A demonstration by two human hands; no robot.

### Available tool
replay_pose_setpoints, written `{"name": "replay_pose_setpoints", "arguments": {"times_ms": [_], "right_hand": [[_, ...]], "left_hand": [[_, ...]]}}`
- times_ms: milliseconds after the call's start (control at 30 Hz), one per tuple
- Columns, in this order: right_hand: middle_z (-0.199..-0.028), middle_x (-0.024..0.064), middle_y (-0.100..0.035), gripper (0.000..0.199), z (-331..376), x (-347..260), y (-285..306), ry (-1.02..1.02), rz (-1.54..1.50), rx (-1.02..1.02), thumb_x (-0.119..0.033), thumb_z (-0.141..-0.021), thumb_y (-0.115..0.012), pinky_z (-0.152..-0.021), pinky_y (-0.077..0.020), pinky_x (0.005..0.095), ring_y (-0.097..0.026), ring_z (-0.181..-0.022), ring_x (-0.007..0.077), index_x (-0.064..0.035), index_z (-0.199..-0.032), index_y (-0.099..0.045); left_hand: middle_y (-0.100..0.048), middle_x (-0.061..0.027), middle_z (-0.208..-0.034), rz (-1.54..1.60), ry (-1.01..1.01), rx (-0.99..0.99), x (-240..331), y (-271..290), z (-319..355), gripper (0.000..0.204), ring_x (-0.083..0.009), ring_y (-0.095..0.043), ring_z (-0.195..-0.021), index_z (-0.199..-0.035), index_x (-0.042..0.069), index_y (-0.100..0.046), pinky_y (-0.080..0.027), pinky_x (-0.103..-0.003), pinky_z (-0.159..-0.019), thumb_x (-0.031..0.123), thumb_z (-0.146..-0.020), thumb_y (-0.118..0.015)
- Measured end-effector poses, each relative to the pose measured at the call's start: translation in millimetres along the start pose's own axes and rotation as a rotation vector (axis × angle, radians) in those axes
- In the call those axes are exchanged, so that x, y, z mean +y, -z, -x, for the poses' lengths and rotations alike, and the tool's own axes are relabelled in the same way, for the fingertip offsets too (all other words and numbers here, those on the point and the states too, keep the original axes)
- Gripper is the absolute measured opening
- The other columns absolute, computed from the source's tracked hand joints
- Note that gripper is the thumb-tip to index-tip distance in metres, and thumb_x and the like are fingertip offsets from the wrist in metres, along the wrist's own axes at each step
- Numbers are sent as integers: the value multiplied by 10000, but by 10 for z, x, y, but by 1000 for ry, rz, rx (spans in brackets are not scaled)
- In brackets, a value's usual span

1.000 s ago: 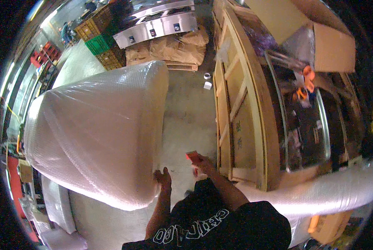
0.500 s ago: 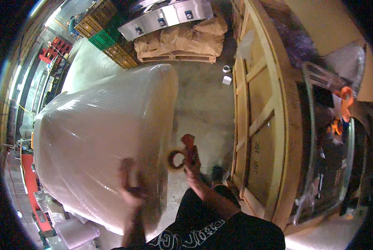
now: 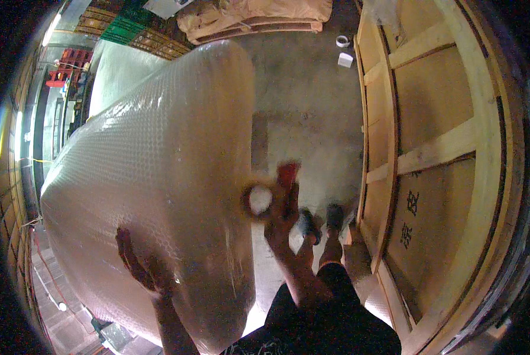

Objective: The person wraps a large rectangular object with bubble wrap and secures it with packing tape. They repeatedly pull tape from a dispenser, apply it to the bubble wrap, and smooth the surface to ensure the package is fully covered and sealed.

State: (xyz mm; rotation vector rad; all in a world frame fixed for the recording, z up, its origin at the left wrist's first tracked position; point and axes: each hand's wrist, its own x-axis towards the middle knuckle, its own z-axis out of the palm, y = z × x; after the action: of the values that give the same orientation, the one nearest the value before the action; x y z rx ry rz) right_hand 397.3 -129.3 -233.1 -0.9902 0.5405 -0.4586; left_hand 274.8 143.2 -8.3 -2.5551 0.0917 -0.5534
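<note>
A large bulky item covered in clear bubble wrap fills the left and middle of the view. My left hand is over its near part, fingers stretched out and holding nothing; whether it touches the wrap I cannot tell. My right hand, at the item's right side, is closed around a tape dispenser with a red end. The brown tape roll on it faces the wrapped item. Motion blurs the dispenser, and the gripping fingers partly hide it.
A tall wooden crate frame stands along the right. On the floor between lie a white roll and a small white piece. Behind are a pallet with brown paper and green and brown crates. My feet stand near the frame.
The view has tipped downward and shifted. My left hand has moved left over the wrap, its fingers now clearer. The tape dispenser is still in my right hand, beside the wrapped item.
</note>
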Motion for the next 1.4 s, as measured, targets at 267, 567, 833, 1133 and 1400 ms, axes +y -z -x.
{"name": "replay_pose_setpoints", "arguments": {"times_ms": [267, 567, 833, 1133, 1400], "right_hand": [[-1298, 70, -640, 583, -1033, -276, -638, -86, -173, 90, -153, -936, -694, -935, -479, 317, -604, -1103, 171, -36, -1468, -484], [-1390, 63, -583, 644, -48, -459, -227, -200, -226, 5, -221, -1009, -652, -874, -490, 248, -566, -1109, 110, -1, -1550, -382], [-1344, 59, -615, 737, -689, -583, -660, -9, -67, 22, -51, -920, -707, -796, -514, 254, -596, -1004, 95, 0, -1564, -353], [-1127, 24, -639, 523, -669, -483, -735, 50, -138, 0, -227, -988, -677, -693, -518, 266, -605, -881, 112, -46, -1448, -508], [-1310, 68, -623, 522, 1780, -1177, 854, -308, -141, -179, -276, -1030, -587, -942, -481, 318, -599, -1120, 160, -34, -1479, -477]], "left_hand": [[-400, -247, -1575, 554, -48, -213, 558, 898, -354, 720, -450, -321, -1485, -1527, 28, -421, -200, -572, -1229, 506, -995, -514], [-290, -223, -1642, 370, -5, -317, 862, 913, -247, 890, -428, -253, -1523, -1589, 42, -291, -141, -583, -1241, 603, -951, -556], [-279, -218, -1649, 432, -65, -302, 909, 908, -408, 899, -418, -247, -1529, -1591, 50, -293, -146, -575, -1238, 649, -956, -503], [-262, -217, -1656, 399, -106, -270, 790, 850, -335, 881, -406, -226, -1537, -1599, 49, -279, -130, -577, -1231, 606, -956, -506], [-244, -185, -1669, 476, -100, -198, 741, 756, -258, 694, -402, -197, -1543, -1604, 116, -301, -114, -582, -1230, 463, -1032, -482]]}}
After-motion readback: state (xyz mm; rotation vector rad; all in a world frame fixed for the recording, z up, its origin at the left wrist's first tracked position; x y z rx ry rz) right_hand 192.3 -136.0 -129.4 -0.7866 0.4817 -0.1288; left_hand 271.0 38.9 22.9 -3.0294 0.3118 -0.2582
